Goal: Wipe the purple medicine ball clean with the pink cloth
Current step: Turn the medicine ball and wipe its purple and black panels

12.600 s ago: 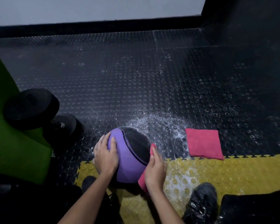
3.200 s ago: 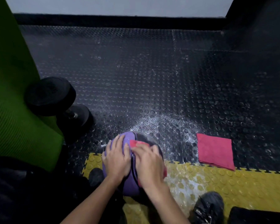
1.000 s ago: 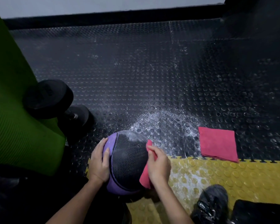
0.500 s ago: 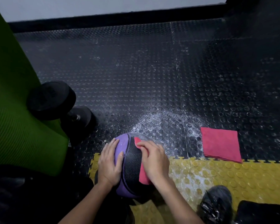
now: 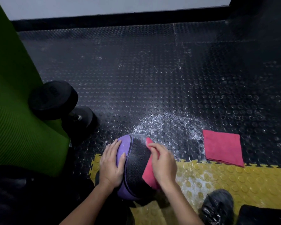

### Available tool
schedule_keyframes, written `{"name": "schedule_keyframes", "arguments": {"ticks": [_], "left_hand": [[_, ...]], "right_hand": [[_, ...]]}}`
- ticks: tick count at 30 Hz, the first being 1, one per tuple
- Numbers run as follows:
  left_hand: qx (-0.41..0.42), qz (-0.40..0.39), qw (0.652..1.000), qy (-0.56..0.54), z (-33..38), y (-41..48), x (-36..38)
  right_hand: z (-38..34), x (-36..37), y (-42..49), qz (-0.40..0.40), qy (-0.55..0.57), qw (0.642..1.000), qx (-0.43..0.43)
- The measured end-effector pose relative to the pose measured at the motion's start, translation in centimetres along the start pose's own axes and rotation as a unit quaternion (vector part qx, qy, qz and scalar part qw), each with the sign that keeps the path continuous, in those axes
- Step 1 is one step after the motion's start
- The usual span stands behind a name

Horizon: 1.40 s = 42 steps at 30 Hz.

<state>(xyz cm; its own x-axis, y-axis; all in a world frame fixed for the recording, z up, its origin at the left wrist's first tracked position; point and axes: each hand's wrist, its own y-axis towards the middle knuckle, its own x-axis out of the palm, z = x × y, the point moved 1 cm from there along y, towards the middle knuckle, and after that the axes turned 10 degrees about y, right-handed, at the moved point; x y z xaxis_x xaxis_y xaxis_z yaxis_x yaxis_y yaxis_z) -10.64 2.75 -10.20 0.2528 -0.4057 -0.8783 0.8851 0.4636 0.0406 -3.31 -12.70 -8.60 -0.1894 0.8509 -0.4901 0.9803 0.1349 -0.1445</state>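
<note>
The purple medicine ball [image 5: 136,159] with a black textured panel sits low in the middle, on the seam between black and yellow floor tiles. My left hand [image 5: 110,164] lies flat on the ball's purple left side, fingers straight. My right hand [image 5: 163,163] presses a pink cloth [image 5: 148,174] against the ball's right side; the cloth peeks out above the fingertips and below the palm. Most of the cloth is hidden under that hand.
A second folded pink cloth [image 5: 223,149] lies on the floor to the right. White powder or droplets speckle the black studded floor [image 5: 152,78] behind the ball. A black dumbbell [image 5: 58,103] rests by a green mat [image 5: 15,103] at left. My black shoe [image 5: 217,208] sits on the yellow tile [image 5: 233,181].
My right hand with the cloth has slid from the ball's top toward its right side. The ball has turned a little, showing more of the black panel. My left hand stays on the left side.
</note>
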Motion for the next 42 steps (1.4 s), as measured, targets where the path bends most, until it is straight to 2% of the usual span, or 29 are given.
{"name": "schedule_keyframes", "arguments": {"ticks": [3,5,7,10,11,13,16,18,20,21,23,25,27,30,32,33,36,37,38,39,42], "left_hand": [[0.000,-0.007,1.000,0.025,0.6,-0.2,0.2],[0.010,-0.010,0.999,0.032,0.9,-0.2,0.4],[0.022,-0.013,0.999,0.036,0.8,-0.3,0.7],[0.033,-0.013,0.999,0.040,0.5,-0.3,1.0],[0.032,-0.012,0.999,0.039,0.5,-0.3,1.0],[0.022,-0.007,0.999,0.034,0.5,-0.2,0.9],[0.023,-0.006,0.999,0.035,0.7,-0.1,1.0],[0.026,-0.002,0.999,0.035,1.0,-0.2,1.0],[0.032,0.002,0.999,0.040,1.1,-0.3,1.1],[0.036,0.004,0.998,0.042,1.1,-0.3,1.1],[0.036,0.005,0.999,0.040,0.8,-0.3,1.2],[0.028,0.009,0.999,0.032,0.5,-0.2,1.3],[0.022,0.010,0.999,0.023,0.4,0.0,1.2],[0.009,0.005,1.000,0.021,0.8,0.1,1.2],[0.002,0.006,1.000,0.026,1.5,0.1,1.2],[-0.004,0.005,0.999,0.032,1.8,0.2,1.1],[-0.025,-0.008,0.999,0.044,2.5,0.5,1.2],[-0.031,-0.015,0.998,0.044,2.7,0.6,1.2],[-0.038,-0.020,0.998,0.045,2.9,0.8,1.1],[-0.044,-0.021,0.998,0.045,3.1,0.9,1.1],[-0.067,-0.025,0.996,0.047,3.6,1.3,1.1]], "right_hand": [[2.2,-1.4,1.4,0.009,0.064,0.983,0.171],[2.1,-1.9,1.4,0.006,0.031,0.979,0.201],[0.7,-1.7,0.7,0.004,-0.034,0.987,0.155],[-1.8,-0.7,-0.8,-0.020,-0.041,0.999,0.004],[-2.0,-0.5,-1.0,-0.026,-0.041,0.999,-0.021],[-0.8,-0.6,-0.3,-0.009,-0.033,0.999,0.017],[2.3,-1.8,1.4,0.007,0.026,0.984,0.174],[2.8,-2.5,1.7,0.000,0.037,0.977,0.208],[1.5,-2.3,1.2,-0.010,-0.028,0.984,0.173],[0.4,-2.0,0.8,-0.017,-0.054,0.990,0.126],[-1.9,-1.2,-0.5,-0.037,-0.058,0.998,0.009],[-2.6,-0.6,-1.2,-0.048,-0.057,0.996,-0.049],[-1.2,-0.8,-0.3,-0.022,-0.039,0.999,-0.009],[1.5,-1.9,1.4,0.010,0.016,0.991,0.131],[1.7,-2.0,1.5,0.021,0.009,0.990,0.137],[1.0,-1.7,1.1,0.021,-0.013,0.994,0.106],[-1.7,-0.2,-1.0,0.028,-0.050,0.995,-0.084],[-1.9,0.2,-1.3,0.027,-0.060,0.991,-0.120],[-1.6,0.0,-1.0,0.023,-0.059,0.990,-0.124],[-1.1,-0.4,-0.2,0.019,-0.047,0.995,-0.091],[1.2,-2.1,1.7,0.026,0.024,0.997,0.065]]}}
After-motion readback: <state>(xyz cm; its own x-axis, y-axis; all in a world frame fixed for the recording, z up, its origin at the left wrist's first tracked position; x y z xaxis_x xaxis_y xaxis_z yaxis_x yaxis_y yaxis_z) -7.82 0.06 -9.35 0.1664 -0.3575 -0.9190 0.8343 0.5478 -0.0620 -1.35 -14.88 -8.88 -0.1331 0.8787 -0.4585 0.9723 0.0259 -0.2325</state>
